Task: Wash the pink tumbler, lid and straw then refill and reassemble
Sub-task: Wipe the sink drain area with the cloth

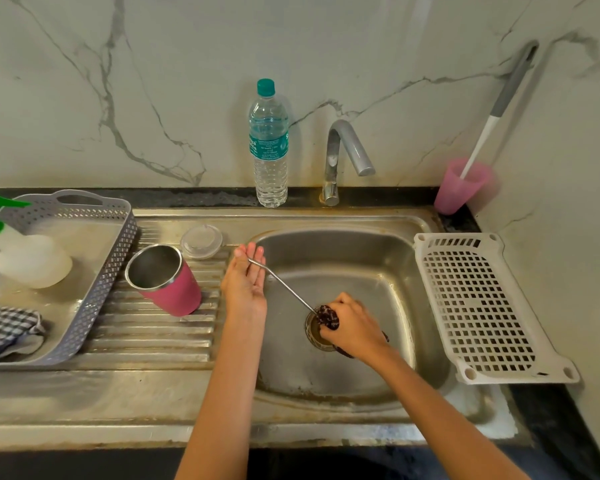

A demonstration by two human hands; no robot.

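The pink tumbler (168, 287), steel-lined and mouth-up, is seen on the ribbed draining board (146, 327) left of the sink (361, 251), with its clear lid (201, 241) laid flat just behind it. The thin metal straw (284, 286) is held slanting over the basin. Its upper end is rested across the straight fingers of the left hand (245, 284), and its lower end is wrapped in a dark scrubber (327, 317) gripped by the curled right hand (352, 327) above the drain. A white rack (482, 306) is set to the right and a grey basket (118, 258) to the left. A water bottle (269, 143) and tap (343, 157) are stood behind. The steel desk (118, 393) is backed by a marble-veined wall (118, 81).
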